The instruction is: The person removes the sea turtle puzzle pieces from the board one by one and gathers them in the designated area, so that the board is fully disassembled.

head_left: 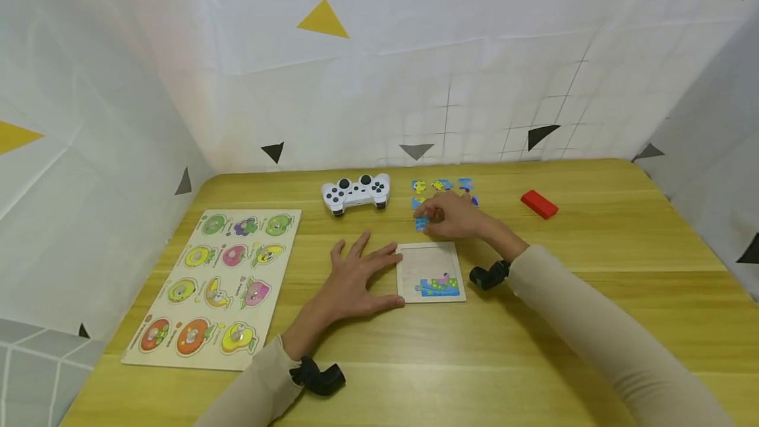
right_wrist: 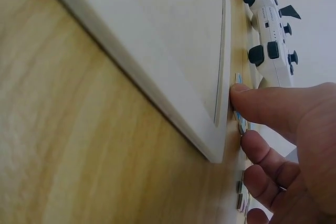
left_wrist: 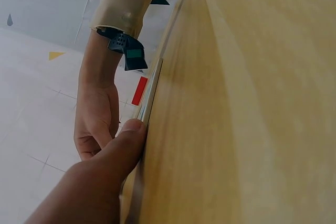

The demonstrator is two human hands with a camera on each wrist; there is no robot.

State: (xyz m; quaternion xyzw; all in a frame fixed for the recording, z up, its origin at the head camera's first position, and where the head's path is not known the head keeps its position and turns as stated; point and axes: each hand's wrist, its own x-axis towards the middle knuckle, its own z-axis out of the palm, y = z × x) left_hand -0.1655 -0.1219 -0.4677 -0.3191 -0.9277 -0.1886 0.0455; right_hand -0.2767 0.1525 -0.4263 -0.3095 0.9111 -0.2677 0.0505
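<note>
A small square wooden puzzle tray (head_left: 403, 282) lies on the table, with joined blue, green and pink pieces (head_left: 440, 286) in its lower right part. My left hand (head_left: 358, 282) spreads its fingers at the tray's left side, with thumb and fingertips touching the frame. Beyond the tray's far edge, my right hand (head_left: 453, 216) pinches a blue puzzle piece (head_left: 421, 223) between thumb and fingers at table level. Several loose blue and yellow puzzle pieces (head_left: 419, 186) lie just behind it, partly hidden by the hand. In the right wrist view, the thumb (right_wrist: 257, 103) touches a piece near the frame (right_wrist: 215, 142).
A white game controller (head_left: 356, 194) stands left of the loose pieces. To the right is a red block (head_left: 539, 204). A large wooden fruit puzzle board (head_left: 261, 285) covers the left of the table (head_left: 474, 361). White sheeting (head_left: 379, 104) rises behind the table's far edge.
</note>
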